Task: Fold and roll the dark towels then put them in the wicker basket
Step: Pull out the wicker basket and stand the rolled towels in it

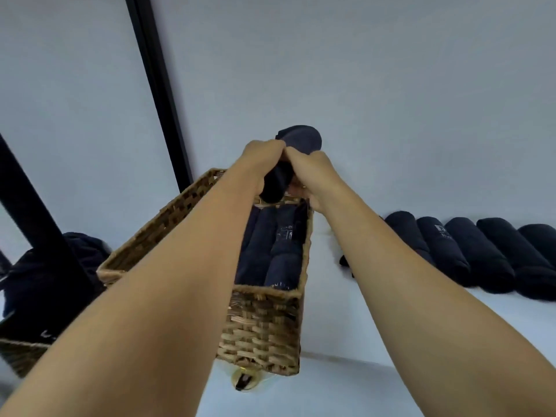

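Towel roll (301,139): dark, soft, light, w/ no stiffness of its own. It looks like it would handle like a loose bundle, not a solid thing: squeeze too little and the outer layer could slip and unwind, hold one end only and it would prob. sag or bend. Cloth isn't fragile or slippery, so a firm wrap round the middle seems the best hold, w/ something kept over the loose edge until the neighbours pin it.

That's roughly the hold seen now. L hand (265,159) wraps the roll from the left, R hand (314,173) from the right, both curled round its mid part and meeting knuckle to knuckle on the near side. Fingertips are mostly hidden behind the cloth, so can't tell exactly how they lie. One rounded end sticks up above both hands; the other end pokes out below them, tilted down toward the basket (261,332).

The roll hangs over the basket's far end, not yet inside; its lower end is about level w/ the far rim. Other dark rolls (272,251) already lie side by side in the basket, filling the near part on the right side. The left side is hidden by the L forearm. Judging by that, the free slot is at the far end, and the roll likely needs pushing in snug against those others.

More finished rolls (481,254) sit in a row on the white surface (346,296), well apart to the right.
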